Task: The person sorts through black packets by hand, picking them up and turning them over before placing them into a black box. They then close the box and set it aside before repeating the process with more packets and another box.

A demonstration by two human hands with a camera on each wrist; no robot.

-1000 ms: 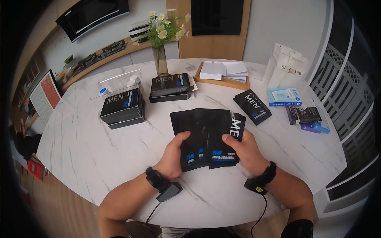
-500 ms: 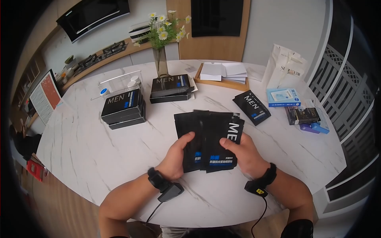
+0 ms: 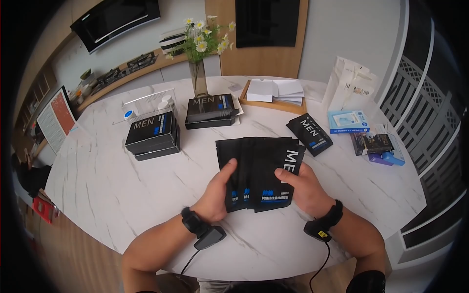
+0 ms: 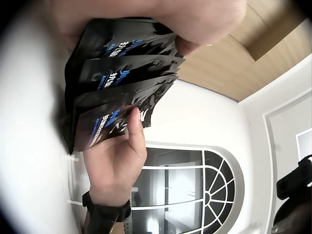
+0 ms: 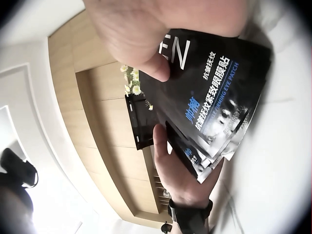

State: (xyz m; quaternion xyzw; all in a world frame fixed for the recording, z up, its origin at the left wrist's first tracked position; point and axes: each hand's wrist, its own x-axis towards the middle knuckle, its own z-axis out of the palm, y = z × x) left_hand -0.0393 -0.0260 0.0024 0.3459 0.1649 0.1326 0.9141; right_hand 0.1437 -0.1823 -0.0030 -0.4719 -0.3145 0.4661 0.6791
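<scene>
Both hands hold a fanned stack of black sachets (image 3: 266,171) with white and blue print, upright above the table's near part. The left hand (image 3: 217,193) grips the left edge, its thumb lying across the front. At the right edge the right hand (image 3: 308,190) pinches the sachets, thumb over the white lettering. In the left wrist view the overlapping sachets (image 4: 117,92) show several layers, with the right hand (image 4: 114,165) beyond them. The right wrist view shows the front sachet (image 5: 209,92) close up and the left hand (image 5: 180,175) behind. Fingers behind the stack are hidden.
Two more sachets (image 3: 309,134) lie beyond the right hand. Stacked black boxes (image 3: 152,133) stand at the left, others (image 3: 210,108) near a flower vase (image 3: 198,78). A wooden tray (image 3: 273,104), a paper bag (image 3: 349,85) and small boxes (image 3: 372,142) are farther back.
The sachets have drawn closer together, and the left hand has shifted slightly right. Both hands keep their grip, while the overlap of the sachets has changed a little.
</scene>
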